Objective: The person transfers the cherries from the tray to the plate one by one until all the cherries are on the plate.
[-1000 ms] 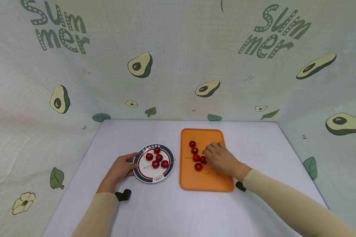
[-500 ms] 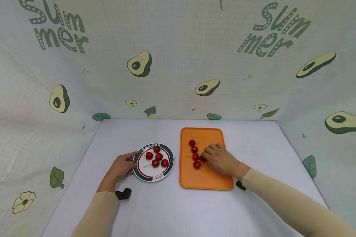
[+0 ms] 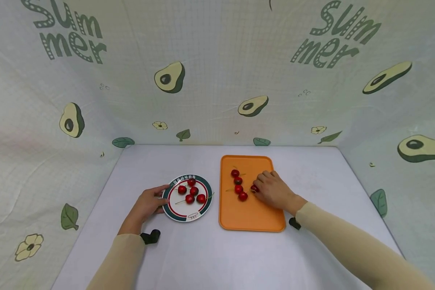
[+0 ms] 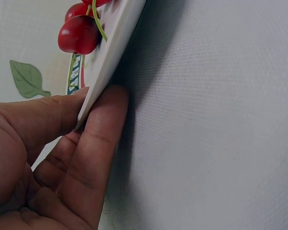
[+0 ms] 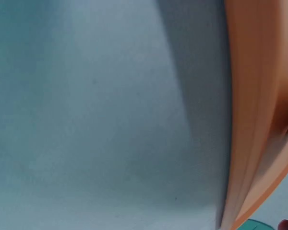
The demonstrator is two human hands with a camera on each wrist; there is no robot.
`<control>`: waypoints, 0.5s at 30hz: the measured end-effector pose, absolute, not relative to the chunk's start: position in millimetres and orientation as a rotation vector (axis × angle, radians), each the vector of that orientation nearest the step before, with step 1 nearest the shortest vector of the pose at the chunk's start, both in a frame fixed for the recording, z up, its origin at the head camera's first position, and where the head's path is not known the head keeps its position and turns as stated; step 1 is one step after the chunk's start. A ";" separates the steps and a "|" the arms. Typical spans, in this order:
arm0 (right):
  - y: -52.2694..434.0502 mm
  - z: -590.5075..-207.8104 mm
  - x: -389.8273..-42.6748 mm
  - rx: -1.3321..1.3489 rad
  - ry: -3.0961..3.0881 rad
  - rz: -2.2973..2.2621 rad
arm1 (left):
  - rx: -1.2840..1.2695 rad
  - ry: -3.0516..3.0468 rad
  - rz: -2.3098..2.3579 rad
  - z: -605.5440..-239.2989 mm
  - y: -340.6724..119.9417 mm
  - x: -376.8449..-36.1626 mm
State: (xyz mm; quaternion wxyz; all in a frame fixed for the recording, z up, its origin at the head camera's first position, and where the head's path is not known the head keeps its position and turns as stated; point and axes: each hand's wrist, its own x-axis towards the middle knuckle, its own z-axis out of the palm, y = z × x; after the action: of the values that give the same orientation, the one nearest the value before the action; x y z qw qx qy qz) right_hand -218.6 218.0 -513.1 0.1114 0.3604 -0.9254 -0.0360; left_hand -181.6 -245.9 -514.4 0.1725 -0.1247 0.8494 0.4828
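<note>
A person's left hand (image 3: 146, 205) steadies a round white plate (image 3: 171, 213) by its left rim, thumb on top and fingers curled beneath, as the left wrist view shows. Four cherries (image 3: 191, 192) lie on the plate, stems attached. To the right, on the white-covered table (image 3: 210, 257), sits an orange tray (image 3: 251, 219) with four loose cherries (image 3: 238, 184) in a short row near its middle. The right hand (image 3: 275, 191) rests on the tray with its fingertips closed on a fifth cherry (image 3: 254, 188) just beside that row, which makes five on the tray and nine in all. The step in hand looks like picking up one cherry from the tray. The next move would seem to call for a light pinch, lifting the fruit clear of its neighbours without rolling them, and carrying it across the gap to the plate. An avocado-print cloth (image 3: 217, 72) backs the scene.
</note>
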 end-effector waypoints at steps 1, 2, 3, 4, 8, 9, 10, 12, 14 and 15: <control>218.9 -513.4 -220.4 1.032 -2.736 -0.095 | -0.356 2.407 1.373 -514.1 -245.8 -181.7; 219.7 -513.4 -222.0 1.004 -2.753 -0.093 | -0.356 2.405 1.375 -514.0 -245.8 -181.9; 220.3 -513.1 -223.7 0.977 -2.769 -0.089 | -0.358 2.404 1.377 -513.9 -245.8 -182.2; 220.9 -512.4 -225.3 0.952 -2.786 -0.087 | -0.353 2.405 1.378 -513.7 -246.0 -182.3; 224.6 -509.6 -232.4 0.866 -2.820 -0.106 | -0.357 2.401 1.391 -514.5 -246.2 -183.1; 225.4 -508.6 -234.0 0.850 -2.825 -0.103 | -0.356 2.399 1.394 -514.7 -246.5 -183.1; 226.3 -507.4 -235.5 0.833 -2.829 -0.095 | -0.361 2.395 1.399 -515.1 -246.7 -183.2; 227.5 -504.8 -238.0 0.802 -2.835 -0.070 | -0.371 2.389 1.406 -516.1 -246.5 -183.2; 227.8 -501.6 -239.7 0.777 -2.836 -0.046 | -0.373 2.389 1.408 -516.3 -246.0 -182.9; 227.5 -500.2 -240.4 0.768 -2.835 -0.037 | -0.366 2.393 1.406 -516.0 -245.9 -182.5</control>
State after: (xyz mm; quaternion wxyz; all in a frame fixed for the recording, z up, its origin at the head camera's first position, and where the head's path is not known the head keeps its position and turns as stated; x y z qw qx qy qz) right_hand -240.4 227.5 -500.2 0.1020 0.2602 -0.9601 -0.0126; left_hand -182.5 -245.9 -516.0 0.1701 -0.1289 0.8423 0.4950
